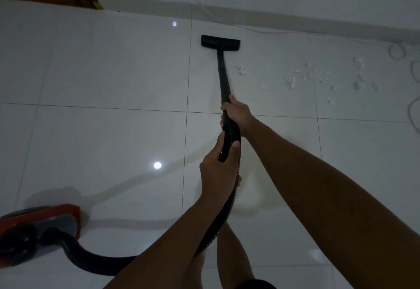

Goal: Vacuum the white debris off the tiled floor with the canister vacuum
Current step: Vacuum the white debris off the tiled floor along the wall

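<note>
Right hand (236, 110): grip wrapped round black wand (223, 72) at its lower end, where hose joins. Left hand (219, 166): grip curled round ribbed hose (230, 134) just behind. Wand looks stiff and light, good lever; hold near joint steers floor head (220, 42). Hose soft, likely drags and tugs. Floor head flat on glossy tiled floor (113, 72) near far wall. White debris (318, 77) to its right, apart, probably featherlight, scatters easily. Red canister (38, 227) at near left, presumably heavy, trails.
</note>
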